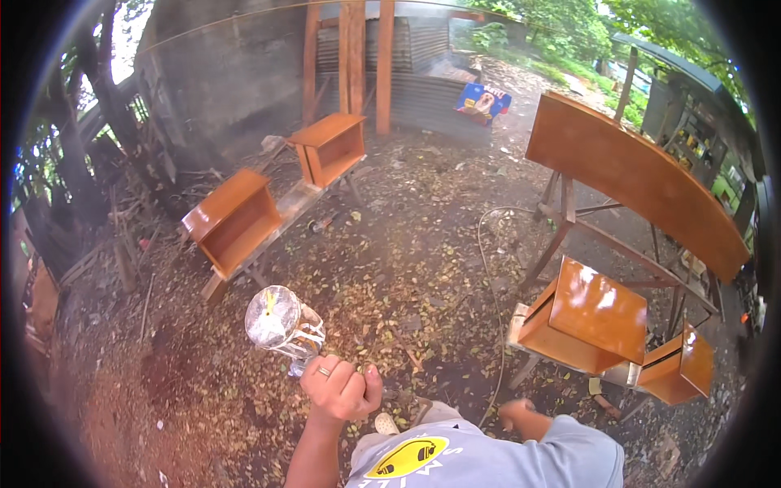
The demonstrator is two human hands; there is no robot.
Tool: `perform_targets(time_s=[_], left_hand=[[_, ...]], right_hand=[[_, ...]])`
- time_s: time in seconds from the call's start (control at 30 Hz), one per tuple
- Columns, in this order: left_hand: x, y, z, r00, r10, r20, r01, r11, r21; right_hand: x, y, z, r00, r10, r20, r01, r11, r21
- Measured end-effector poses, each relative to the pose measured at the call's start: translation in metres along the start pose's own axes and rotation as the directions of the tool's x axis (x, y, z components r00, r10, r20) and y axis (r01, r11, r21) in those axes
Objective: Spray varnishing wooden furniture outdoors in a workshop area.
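The left hand, a ring on one finger, is wrapped tight around the grip of a metal spray gun with a shiny round cup, which it holds up in front of the body over the leaf-strewn dirt ground. The right hand hangs low by the hip beside a thin pale hose that snakes across the ground; whether its fingers are curled shut or spread, I cannot tell.

The only package in view is a blue box with a coloured picture panel, lying tilted far off near the corrugated metal wall.

Four glossy orange-brown wooden cabinet boxes show. Two open-fronted ones rest on a long plank trestle at left. Two more stand on supports at right, close together.

One long orange-brown lacquered board lies tilted on a wooden trestle frame behind the right pair. Three upright reddish wooden posts stand before the wall.
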State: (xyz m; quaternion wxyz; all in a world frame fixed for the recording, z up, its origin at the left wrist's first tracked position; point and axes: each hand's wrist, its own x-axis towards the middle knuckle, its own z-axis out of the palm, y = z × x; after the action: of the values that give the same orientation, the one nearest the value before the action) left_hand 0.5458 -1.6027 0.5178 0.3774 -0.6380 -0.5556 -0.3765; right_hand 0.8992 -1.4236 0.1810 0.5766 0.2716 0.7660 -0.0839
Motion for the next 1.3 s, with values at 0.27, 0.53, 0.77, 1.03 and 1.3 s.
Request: perform_targets(time_s=[0.27,0.53,0.77,1.03,1.3], left_hand=[[0.059,-0.202,0.117,0.996,0.068,0.055,-0.054,0.973,-0.222],[0.135,-0.361,0.342,0.972,0.236,-0.007,-0.212,0.857,-0.470],[0.220,-0.458,0.517,0.959,0.273,-0.076,-0.254,0.709,-0.658],[0.280,-0.562,0.712,0.934,0.309,-0.178,-0.327,0.543,-0.773],[0.370,-0.645,0.871,0.834,0.369,-0.410,-0.513,0.245,-0.823]], right_hand=[[0.092,-0.088,-0.001,0.949,-0.074,-0.307,0.316,0.231,0.920],[0.224,0.013,-0.330,0.878,0.066,-0.474,0.350,0.587,0.730],[0.033,0.170,-0.705,0.629,0.299,-0.717,0.774,-0.327,0.542],[0.095,0.200,-0.921,0.398,0.339,-0.853,0.681,0.514,0.522],[0.169,0.268,-1.066,-0.195,0.566,-0.801,0.425,0.785,0.451]])
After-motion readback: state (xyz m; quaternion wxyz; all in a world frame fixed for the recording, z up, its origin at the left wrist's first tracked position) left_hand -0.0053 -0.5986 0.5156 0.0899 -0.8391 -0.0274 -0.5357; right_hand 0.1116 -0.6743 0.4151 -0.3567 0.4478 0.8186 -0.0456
